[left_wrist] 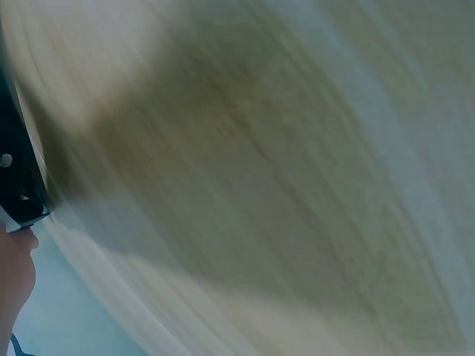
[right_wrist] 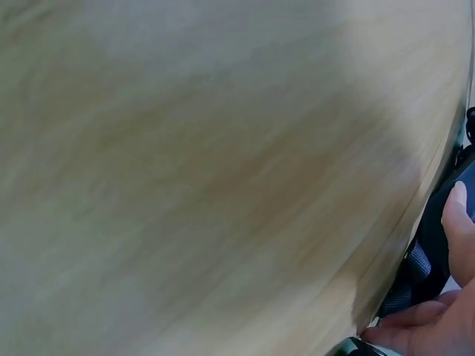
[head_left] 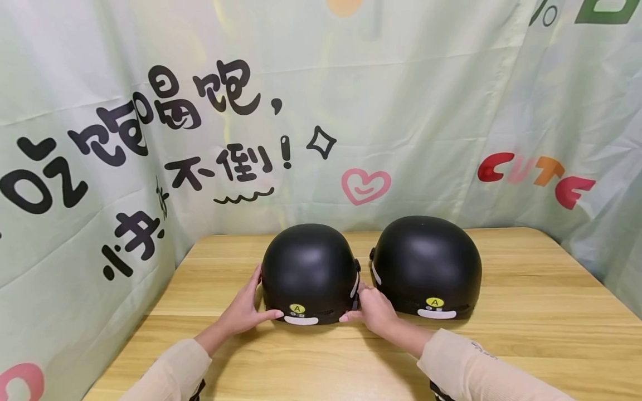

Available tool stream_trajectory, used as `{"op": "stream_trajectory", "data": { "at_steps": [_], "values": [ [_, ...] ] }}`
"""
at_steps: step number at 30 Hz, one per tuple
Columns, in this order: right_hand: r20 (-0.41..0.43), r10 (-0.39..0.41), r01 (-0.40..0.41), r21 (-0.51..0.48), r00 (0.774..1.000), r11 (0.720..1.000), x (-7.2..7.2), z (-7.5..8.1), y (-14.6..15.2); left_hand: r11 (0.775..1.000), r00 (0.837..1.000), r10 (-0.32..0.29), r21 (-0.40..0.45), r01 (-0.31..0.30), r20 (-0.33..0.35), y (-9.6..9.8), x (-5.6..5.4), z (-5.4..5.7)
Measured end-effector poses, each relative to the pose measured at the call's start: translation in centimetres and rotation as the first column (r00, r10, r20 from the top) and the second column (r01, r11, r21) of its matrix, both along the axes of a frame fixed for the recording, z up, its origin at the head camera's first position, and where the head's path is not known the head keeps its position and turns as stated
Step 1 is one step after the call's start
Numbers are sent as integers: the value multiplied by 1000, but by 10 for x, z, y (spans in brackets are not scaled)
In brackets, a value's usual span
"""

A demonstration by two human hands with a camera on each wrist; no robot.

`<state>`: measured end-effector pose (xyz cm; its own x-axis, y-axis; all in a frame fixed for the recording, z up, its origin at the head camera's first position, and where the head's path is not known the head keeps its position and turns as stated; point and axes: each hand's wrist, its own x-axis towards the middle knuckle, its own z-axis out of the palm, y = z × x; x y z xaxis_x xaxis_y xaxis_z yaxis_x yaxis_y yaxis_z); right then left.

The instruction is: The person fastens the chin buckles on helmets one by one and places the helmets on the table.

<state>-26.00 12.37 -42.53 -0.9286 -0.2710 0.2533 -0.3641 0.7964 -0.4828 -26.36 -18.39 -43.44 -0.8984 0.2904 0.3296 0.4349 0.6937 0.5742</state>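
In the head view, a matte black helmet (head_left: 311, 262) sits on the wooden table, its yellow "A" sticker and white strip facing me. My left hand (head_left: 244, 307) holds its left side, thumb on the lower rim. On the opposite side my right hand (head_left: 376, 309) grips the lower edge, thumb at the rim and fingers curled by the side. Part of the helmet (left_wrist: 18, 167) shows at the left wrist view's edge, above a bit of my left hand (left_wrist: 16, 278). A dark webbing strap (right_wrist: 408, 282) hangs by my right hand (right_wrist: 445, 319) in the right wrist view.
A second black helmet (head_left: 426, 262) with the same sticker stands close to the right of the held one. The wooden table (head_left: 531, 289) ends against a pale green printed curtain (head_left: 426, 111) behind and at both sides.
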Motion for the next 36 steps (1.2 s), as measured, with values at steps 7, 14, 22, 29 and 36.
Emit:
{"op": "stream_trajectory", "data": {
  "at_steps": [7,14,22,29,36],
  "values": [
    [15,126,-124,-99,992,987,-6,-6,3,997,999,-29,73,27,37,3,-6,-1],
    [113,318,-273,-300,941,914,-10,-12,10,996,1000,-22,92,21,8,3,-6,-4],
    [54,248,-235,-181,967,955,-8,-9,11,995,1000,-11,95,9,16,3,-7,-5],
    [29,43,-39,-113,999,993,-2,-2,6,996,1000,-1,93,-2,32,4,-8,-5],
    [-5,51,-51,-53,999,997,-7,-1,6,996,1000,-7,84,6,13,3,-8,-5]
  ]
}}
